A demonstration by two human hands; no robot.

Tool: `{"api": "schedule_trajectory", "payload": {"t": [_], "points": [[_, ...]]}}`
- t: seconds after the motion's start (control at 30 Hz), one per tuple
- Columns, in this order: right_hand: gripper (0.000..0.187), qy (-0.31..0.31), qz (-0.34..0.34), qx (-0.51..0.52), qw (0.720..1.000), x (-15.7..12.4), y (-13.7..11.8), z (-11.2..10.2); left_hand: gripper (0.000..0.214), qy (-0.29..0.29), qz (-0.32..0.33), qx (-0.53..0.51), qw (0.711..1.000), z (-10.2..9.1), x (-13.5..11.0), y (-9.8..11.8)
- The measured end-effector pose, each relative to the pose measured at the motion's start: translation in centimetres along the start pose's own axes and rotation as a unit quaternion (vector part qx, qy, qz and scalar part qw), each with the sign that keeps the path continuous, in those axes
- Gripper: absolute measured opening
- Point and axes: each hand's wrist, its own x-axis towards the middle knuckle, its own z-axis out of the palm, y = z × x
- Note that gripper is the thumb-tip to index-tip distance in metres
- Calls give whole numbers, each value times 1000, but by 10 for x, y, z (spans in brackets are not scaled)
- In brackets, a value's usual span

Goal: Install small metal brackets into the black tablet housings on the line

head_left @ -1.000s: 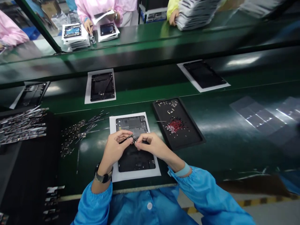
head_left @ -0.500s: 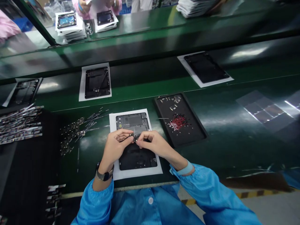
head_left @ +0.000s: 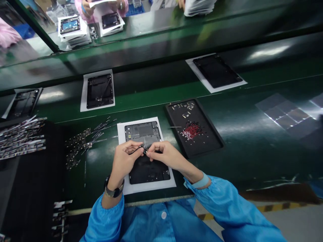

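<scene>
My left hand (head_left: 127, 157) is closed in a pinch on a small dark circuit board (head_left: 143, 148). The fingertips of my right hand (head_left: 163, 154) are pinched at the board's right end; what exactly lies between them is too small to make out. Both hands are over a black tablet housing (head_left: 148, 171), which lies on a white paper sheet (head_left: 161, 187). The fingers hide the middle of the housing. Just left of it is a loose pile of small boards with thin flex strips (head_left: 80, 143).
Right of the housing stands a black tray (head_left: 207, 143) with red-and-black wire pieces (head_left: 192, 130) and small metallic parts (head_left: 186, 115). Farther back, housings (head_left: 100, 90) (head_left: 217, 70) lie on paper along the green conveyor. A co-worker's pink sleeves (head_left: 79, 8) show beyond.
The housings on the conveyor have shifted slightly left, and the far bench has moved a little in view. Both hands keep nearly the same place and pinch at the small board.
</scene>
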Motion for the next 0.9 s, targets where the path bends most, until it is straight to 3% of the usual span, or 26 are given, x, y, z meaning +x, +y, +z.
{"api": "schedule_trajectory", "payload": {"t": [0.53, 0.9], "points": [[34, -28, 37, 23, 999, -1, 1, -5, 15, -24, -10, 25, 999, -1, -2, 5], [24, -19, -20, 1, 1000, -1, 2, -6, 21, -31, -57, -63, 996, -5, 5, 0]]}}
